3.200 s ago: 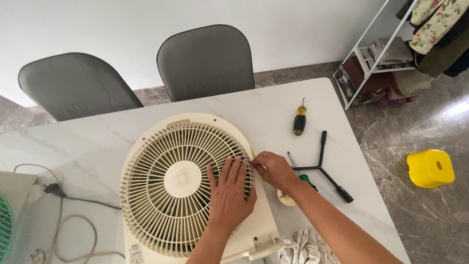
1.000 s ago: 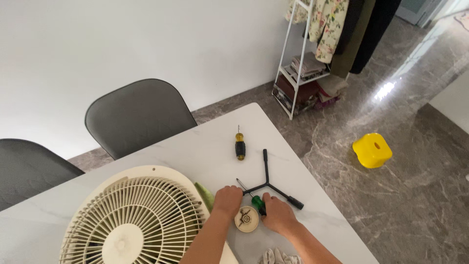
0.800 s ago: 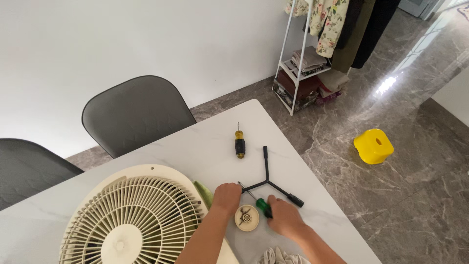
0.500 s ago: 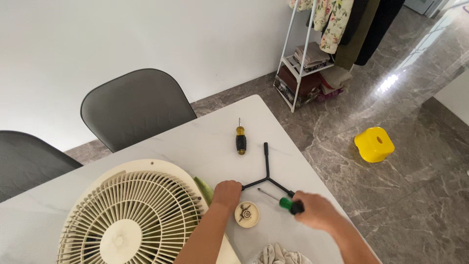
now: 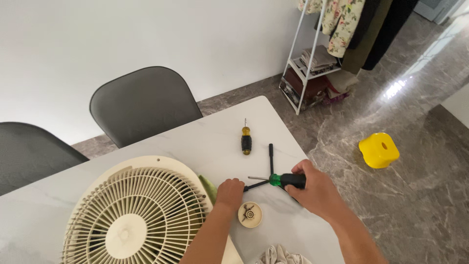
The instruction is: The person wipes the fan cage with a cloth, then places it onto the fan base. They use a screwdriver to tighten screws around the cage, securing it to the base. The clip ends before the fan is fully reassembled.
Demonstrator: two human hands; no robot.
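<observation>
Screwdriver (image 5: 281, 180), green/black handle: held above the table (image 5: 205, 142), approx. level, shaft pointing left. Right hand (image 5: 315, 190) is wrapped around the handle's black end; the green collar and bare metal shaft stick out past the fingers. Tip sits over the centre of the black three-armed wrench (image 5: 269, 168), which lies flat on the table w/ one arm running to the far side.

Left hand (image 5: 230, 191): curled into a loose fist, knuckles on the table just right of the fan's edge. Whether it grips anything cannot be told; fingers are tucked under. Its knuckles are just beside the left arm of the wrench.

Round cream cap (image 5: 249, 214) w/ metal centre piece: flat on the table, just near of the left hand, between both forearms.

Fan grille (image 5: 134, 215), cream, round: lies flat at near left, covering much of that end of the table. Green strip (image 5: 209, 187) shows at its right edge, beside the left hand.

Second screwdriver (image 5: 246, 139), yellow/black handle: lies alone on the far side of the wrench, tip pointing away, well apart from both hands.

Crumpled cloth (image 5: 281, 255): near edge, between the arms.

Two grey chairs (image 5: 144, 105) stand at the far side of the table.
</observation>
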